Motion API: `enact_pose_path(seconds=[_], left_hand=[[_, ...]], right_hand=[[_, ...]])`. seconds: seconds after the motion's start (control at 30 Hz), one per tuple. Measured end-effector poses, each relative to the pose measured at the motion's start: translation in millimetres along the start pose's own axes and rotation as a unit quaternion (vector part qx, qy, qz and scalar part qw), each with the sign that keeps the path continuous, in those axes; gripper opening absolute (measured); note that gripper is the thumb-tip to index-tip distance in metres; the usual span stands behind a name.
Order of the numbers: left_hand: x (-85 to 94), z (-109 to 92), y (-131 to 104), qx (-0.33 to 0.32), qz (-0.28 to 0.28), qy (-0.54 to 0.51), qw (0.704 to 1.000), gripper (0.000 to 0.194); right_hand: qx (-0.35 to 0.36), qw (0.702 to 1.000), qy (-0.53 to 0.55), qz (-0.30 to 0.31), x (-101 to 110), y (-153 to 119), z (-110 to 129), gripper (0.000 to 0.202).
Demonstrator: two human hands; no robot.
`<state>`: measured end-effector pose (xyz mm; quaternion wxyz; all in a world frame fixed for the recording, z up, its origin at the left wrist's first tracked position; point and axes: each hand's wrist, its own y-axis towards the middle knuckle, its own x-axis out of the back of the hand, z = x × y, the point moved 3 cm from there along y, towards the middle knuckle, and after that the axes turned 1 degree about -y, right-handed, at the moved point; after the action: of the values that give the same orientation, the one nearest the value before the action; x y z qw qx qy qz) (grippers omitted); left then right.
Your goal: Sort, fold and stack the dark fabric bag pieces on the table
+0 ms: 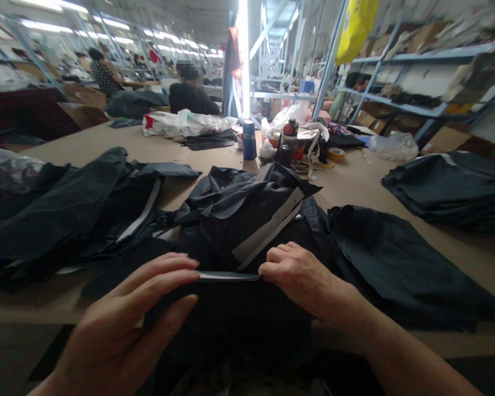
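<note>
Right hand (299, 278) pinching dark garment (231, 276); left hand (119, 316) parted beside it; blue bottle (249, 141) beyond, contents hidden.

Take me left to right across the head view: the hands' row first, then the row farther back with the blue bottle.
Hands' row: left hand, fabric edge, right hand.
Farther row: plastic packet, blue bottle, tape roll, clear bag.
</note>
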<state>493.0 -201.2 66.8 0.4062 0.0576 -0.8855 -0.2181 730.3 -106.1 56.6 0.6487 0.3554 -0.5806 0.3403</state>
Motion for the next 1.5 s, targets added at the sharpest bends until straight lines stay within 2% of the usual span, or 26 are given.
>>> enact_pose_path(seconds=[0.03, 0.07, 0.17, 0.2, 0.27, 0.33, 0.43, 0.5, 0.6, 0.7, 0.77, 0.8, 0.87, 0.93, 1.0, 1.07, 1.17, 1.27, 1.33, 1.37, 1.43, 1.5], left_hand=[[-10.5, -10, 13, -0.035, 0.051, 0.009, 0.998, 0.034], [-21.7, -17, 26, -0.033, 0.105, 0.009, 0.994, 0.033], [-56.0, -30, 52, 0.028, 0.303, -0.081, 0.949, 0.034], [-64.8, -35, 57, 0.049, 0.343, -0.134, 0.928, 0.037], [-77.4, -45, 64, 0.08, 0.372, -0.239, 0.893, 0.041], [-85.7, -54, 68, 0.104, 0.356, -0.314, 0.874, 0.044], [-95.7, -65, 72, 0.132, 0.328, -0.387, 0.851, 0.045], [-102.3, -70, 74, 0.167, 0.312, -0.458, 0.815, 0.04], [-111.6, -70, 74, 0.277, 0.254, -0.551, 0.745, 0.031], [-119.3, -68, 74, 0.349, 0.232, -0.553, 0.72, 0.03], [-124.9, -68, 77, 0.362, 0.238, -0.547, 0.716, 0.034], [-127.8, -68, 80, 0.366, 0.227, -0.545, 0.719, 0.035], [-133.9, -71, 90, 0.358, 0.18, -0.533, 0.745, 0.037], [-140.6, -78, 103, 0.307, 0.126, -0.512, 0.793, 0.033], [-148.9, -91, 115, 0.223, 0.086, -0.489, 0.839, 0.026], [-158.9, -105, 121, 0.14, 0.053, -0.465, 0.873, 0.02], [-174.5, -116, 116, 0.053, 0.016, -0.4, 0.915, 0.012], [-188.3, -113, 106, 0.025, 0.044, -0.353, 0.934, 0.012], [-194.0, -101, 100, 0.085, 0.092, -0.389, 0.913, 0.005], [-195.3, -94, 98, 0.135, 0.12, -0.423, 0.888, 0.004], [-193.4, -80, 92, 0.242, 0.181, -0.494, 0.815, 0.011], [-184.6, -75, 84, 0.316, 0.248, -0.547, 0.734, 0.014]], right_hand=[[0.036, 0.999, -0.022, 0.006, 12, -2, 4, 0.007], [0.063, 0.997, -0.041, 0.007, 25, -4, 7, 0.007], [0.096, 0.99, -0.099, -0.017, 56, -11, 9, 0.01], [0.096, 0.988, -0.117, -0.033, 65, -13, 8, 0.012], [0.093, 0.983, -0.145, -0.063, 79, -17, 3, 0.014], [0.089, 0.98, -0.161, -0.079, 87, -20, -2, 0.015], [0.089, 0.974, -0.184, -0.095, 88, -23, -10, 0.018], [0.088, 0.967, -0.199, -0.134, 83, -25, -16, 0.022], [0.066, 0.959, -0.195, -0.193, 66, -32, -29, 0.029], [0.002, 0.962, -0.114, -0.247, 44, -43, -40, 0.034], [-0.083, 0.944, 0.006, -0.319, 34, -53, -45, 0.036], [-0.139, 0.921, 0.089, -0.354, 29, -57, -47, 0.038], [-0.226, 0.847, 0.284, -0.388, 20, -64, -48, 0.04], [-0.248, 0.768, 0.462, -0.367, 14, -64, -45, 0.045], [-0.233, 0.722, 0.555, -0.34, 14, -60, -40, 0.056], [-0.235, 0.705, 0.571, -0.349, 17, -57, -39, 0.063], [-0.288, 0.677, 0.571, -0.364, 12, -61, -40, 0.05], [-0.378, 0.68, 0.543, -0.317, -5, -74, -40, 0.038], [-0.41, 0.695, 0.517, -0.283, -17, -86, -40, 0.038], [-0.41, 0.703, 0.517, -0.265, -24, -93, -41, 0.038], [-0.396, 0.715, 0.533, -0.22, -35, -103, -41, 0.038], [-0.38, 0.724, 0.548, -0.179, -46, -112, -43, 0.037]])
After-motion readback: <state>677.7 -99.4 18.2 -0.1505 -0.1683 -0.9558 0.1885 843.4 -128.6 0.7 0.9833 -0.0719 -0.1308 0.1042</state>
